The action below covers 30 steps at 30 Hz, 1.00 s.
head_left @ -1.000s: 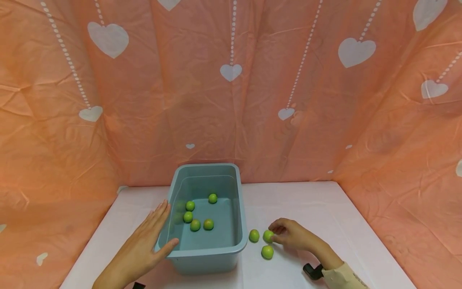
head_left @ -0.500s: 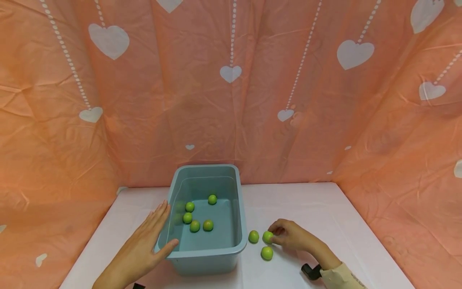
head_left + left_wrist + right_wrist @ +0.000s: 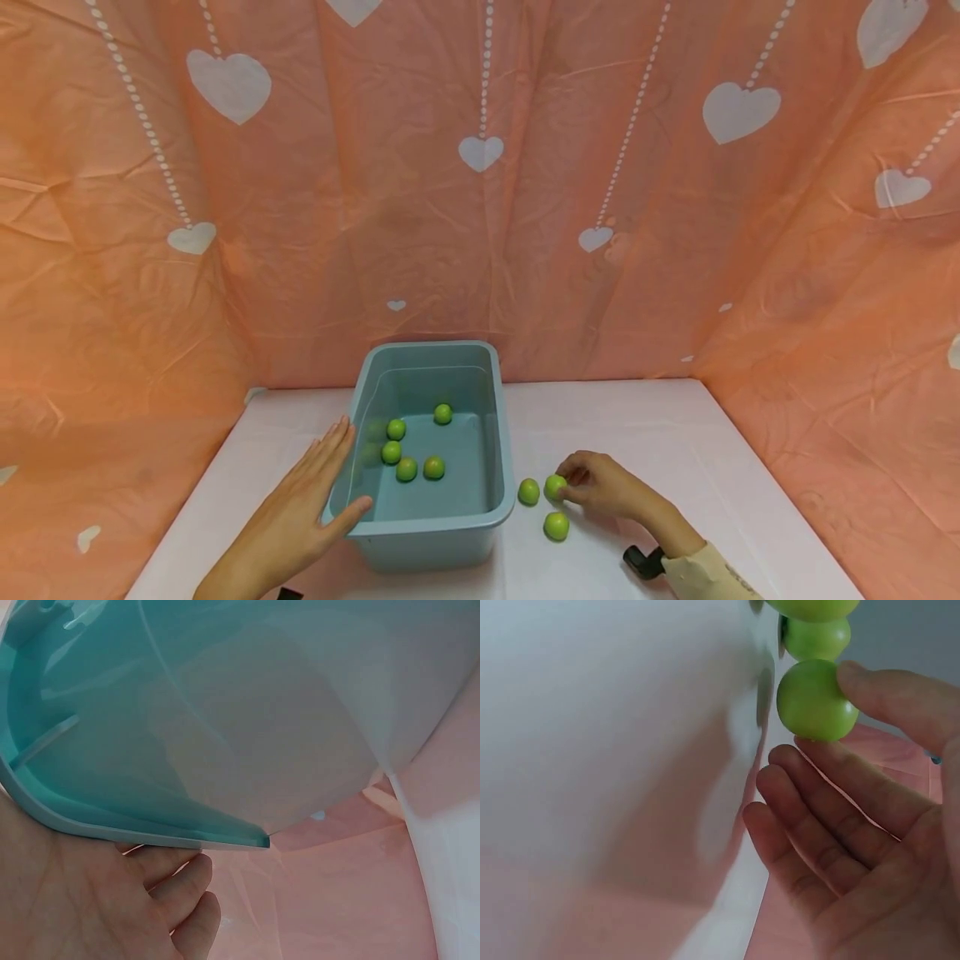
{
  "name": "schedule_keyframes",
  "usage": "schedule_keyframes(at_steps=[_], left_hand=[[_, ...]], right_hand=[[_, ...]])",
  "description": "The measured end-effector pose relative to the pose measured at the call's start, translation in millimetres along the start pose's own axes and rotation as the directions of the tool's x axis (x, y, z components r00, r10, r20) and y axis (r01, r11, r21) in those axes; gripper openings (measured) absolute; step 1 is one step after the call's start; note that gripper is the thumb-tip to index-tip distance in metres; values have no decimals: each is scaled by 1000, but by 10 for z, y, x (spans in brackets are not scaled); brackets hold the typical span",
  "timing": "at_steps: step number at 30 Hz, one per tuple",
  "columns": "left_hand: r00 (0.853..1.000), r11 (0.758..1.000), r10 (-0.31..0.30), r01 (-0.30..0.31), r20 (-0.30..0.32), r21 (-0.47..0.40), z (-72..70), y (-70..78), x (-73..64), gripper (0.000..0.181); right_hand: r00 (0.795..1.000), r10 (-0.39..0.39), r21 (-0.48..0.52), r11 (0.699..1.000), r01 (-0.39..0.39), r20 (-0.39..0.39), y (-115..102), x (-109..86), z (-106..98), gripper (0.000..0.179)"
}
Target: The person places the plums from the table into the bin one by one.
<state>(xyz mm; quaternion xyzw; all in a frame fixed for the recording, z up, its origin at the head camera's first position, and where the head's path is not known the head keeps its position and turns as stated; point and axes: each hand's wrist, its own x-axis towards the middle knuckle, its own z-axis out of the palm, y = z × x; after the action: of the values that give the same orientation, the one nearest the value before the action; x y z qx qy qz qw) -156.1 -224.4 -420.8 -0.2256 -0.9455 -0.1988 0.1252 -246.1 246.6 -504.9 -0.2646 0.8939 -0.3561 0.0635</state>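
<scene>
My right hand pinches a small round green fruit between thumb and forefinger. In the right wrist view the thumb lies on one side of this green fruit, the forefinger's tip on the other, and the remaining fingers are loosely bent. Two more green fruits lie beside it on the white cloth, one to its left and one nearer. My left hand rests on the left rim of a blue-grey plastic bin, fingers straight and thumb spread over the near corner. The left wrist view shows the bin's outer wall.
Several green fruits lie on the bin's floor, mostly toward its left side. A white cloth covers the table. Orange-pink curtains with white hearts close in the back and both sides.
The pinched green fruit has shifted very slightly up and to the left with my right hand. My left hand and the bin have stayed where they were.
</scene>
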Motion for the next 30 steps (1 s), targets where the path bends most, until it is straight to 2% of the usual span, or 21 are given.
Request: schedule_keyframes(at_steps=[5,12,19,24,30], left_hand=[[1000,1000,3,-3,0,-6,7,-3,1,92],[1000,1000,-17,17,13,-16,-3,-5,4,93],[1000,1000,-23,24,20,-20,0,0,7,93],[1000,1000,-20,20,16,-19,-2,1,7,93],[1000,1000,-16,16,13,-19,1,1,7,93]], right_hand=[[999,-21,-31,999,21,-29,-15,46,-21,19],[992,-96,-50,994,92,-85,-81,108,-75,20],[990,-103,-25,995,101,-101,-121,150,-109,21],[979,-156,-37,988,152,-133,-143,194,-123,20],[974,-171,-40,985,167,-151,-211,249,-169,21]])
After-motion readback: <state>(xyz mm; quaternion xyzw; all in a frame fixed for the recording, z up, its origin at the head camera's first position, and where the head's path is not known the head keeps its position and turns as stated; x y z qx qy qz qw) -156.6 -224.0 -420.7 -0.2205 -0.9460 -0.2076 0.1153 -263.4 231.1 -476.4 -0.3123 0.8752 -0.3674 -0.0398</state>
